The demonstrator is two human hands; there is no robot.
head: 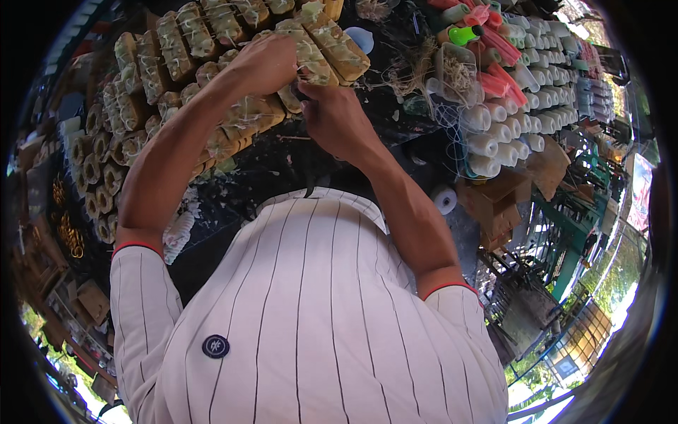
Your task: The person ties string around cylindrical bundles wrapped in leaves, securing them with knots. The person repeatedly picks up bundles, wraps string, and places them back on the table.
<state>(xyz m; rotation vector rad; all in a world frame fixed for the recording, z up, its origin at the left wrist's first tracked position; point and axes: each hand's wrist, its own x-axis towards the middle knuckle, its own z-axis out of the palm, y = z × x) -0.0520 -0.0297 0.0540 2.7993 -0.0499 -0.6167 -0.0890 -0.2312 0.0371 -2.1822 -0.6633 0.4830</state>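
My left hand [270, 62] is bent over the near side of a tan oblong block [312, 58], whose top carries pale greenish, streaky material. Its fingertips are hidden, so its hold is unclear. Close beside it, at the block's near end, my right hand [339, 119] has its fingers curled around a small dark object [302, 95], mostly covered by the fingers. A second coated block [339, 45] lies against the first on the right. Rows of similar blocks [175, 45] spread to the left, under and beyond my left forearm.
Hollow tan cylinders [100, 169] are stacked at the left. On the right stand rows of hollow white cylinders [503, 130], red-pink pieces [500, 85], a clear container of fibres [458, 74] and a bright green bottle [463, 35]. A white spool [444, 199] and cardboard box [495, 201] are nearer.
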